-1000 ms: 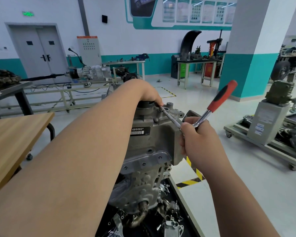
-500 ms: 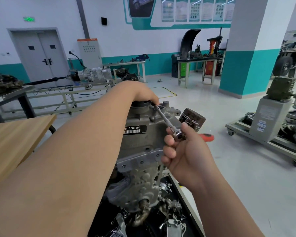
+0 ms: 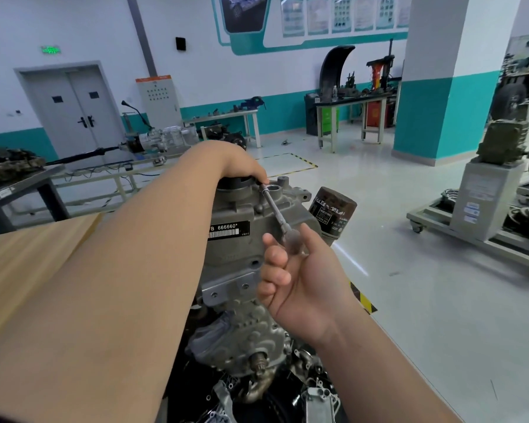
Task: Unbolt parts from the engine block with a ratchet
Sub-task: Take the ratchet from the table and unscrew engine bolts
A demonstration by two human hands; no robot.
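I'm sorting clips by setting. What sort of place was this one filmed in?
Most likely an automotive training workshop: an engine block is being worked on with a ratchet, a gearbox with its shaft sits on a frame by the doors, and poster boards line the wall.

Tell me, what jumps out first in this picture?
A big grey engine block sits in the middle, with two bare arms reaching over it. The right hand grips a shiny ratchet whose long bar slants up to the left hand on top of the block. A black oil filter sticks out beside it.
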